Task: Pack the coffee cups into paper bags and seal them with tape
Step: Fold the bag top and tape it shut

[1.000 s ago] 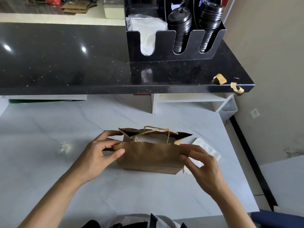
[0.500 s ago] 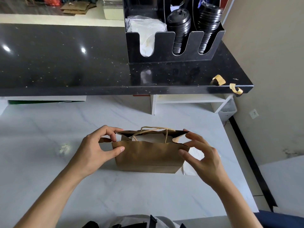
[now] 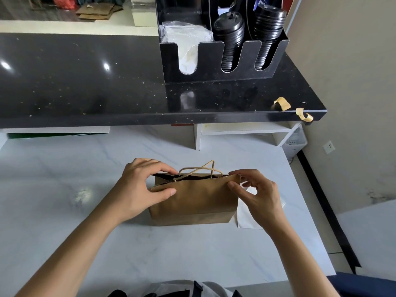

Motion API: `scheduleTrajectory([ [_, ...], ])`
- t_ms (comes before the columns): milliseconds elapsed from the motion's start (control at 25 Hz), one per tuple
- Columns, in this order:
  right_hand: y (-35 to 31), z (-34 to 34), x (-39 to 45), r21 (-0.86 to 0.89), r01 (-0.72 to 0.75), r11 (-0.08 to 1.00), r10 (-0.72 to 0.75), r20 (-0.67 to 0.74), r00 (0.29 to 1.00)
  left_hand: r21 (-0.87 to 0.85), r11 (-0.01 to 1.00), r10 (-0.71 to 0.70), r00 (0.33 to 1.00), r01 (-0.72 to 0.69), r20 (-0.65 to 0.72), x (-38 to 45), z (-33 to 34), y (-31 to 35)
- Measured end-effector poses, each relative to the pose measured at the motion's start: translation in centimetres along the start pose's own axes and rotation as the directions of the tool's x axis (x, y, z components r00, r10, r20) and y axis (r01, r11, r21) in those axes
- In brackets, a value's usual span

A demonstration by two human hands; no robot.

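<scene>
- On the white bench (image 3: 64,211), the paper bag (image 3: 192,200) stands upright between my hands, its mouth now nearly shut — it gaped 1 second ago.
- My left hand (image 3: 137,189) and right hand (image 3: 257,194) each pinch a top corner, thumb in front.
- Cups hidden; taping comes next, I judge — 2 tape strips (image 3: 282,103) wait on the black counter's edge.

No text, label, brand or number can be read on anything here, not even on the paper bag (image 3: 194,200).
</scene>
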State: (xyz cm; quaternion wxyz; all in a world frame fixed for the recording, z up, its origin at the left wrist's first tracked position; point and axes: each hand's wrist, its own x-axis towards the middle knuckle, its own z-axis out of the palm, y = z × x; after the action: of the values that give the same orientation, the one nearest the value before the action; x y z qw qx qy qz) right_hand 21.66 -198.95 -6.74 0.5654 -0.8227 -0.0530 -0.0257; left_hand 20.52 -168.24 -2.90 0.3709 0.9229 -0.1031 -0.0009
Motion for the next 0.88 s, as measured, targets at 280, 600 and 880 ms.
scheduleTrajectory([
  [280, -0.1, 0.3, 1.2, 0.112, -0.059, 0.992, 0.059, 0.007, 0.998, 0.03, 0.997, 0.07, 0.997, -0.069, -0.032, 2.2, 2.0, 1.1],
  [600, -0.6, 0.3, 2.5, 0.168, -0.11, 0.98, 0.106, 0.032, 0.994, -0.03, 0.999, 0.037, 0.996, -0.039, -0.077, 3.4, 2.0, 0.1],
  [880, -1.5, -2.1, 3.8, 0.061, -0.111, 0.992, 0.099, 0.182, 0.978, -0.05, 0.998, 0.022, 0.993, -0.028, -0.118, 3.1, 2.1, 0.1],
])
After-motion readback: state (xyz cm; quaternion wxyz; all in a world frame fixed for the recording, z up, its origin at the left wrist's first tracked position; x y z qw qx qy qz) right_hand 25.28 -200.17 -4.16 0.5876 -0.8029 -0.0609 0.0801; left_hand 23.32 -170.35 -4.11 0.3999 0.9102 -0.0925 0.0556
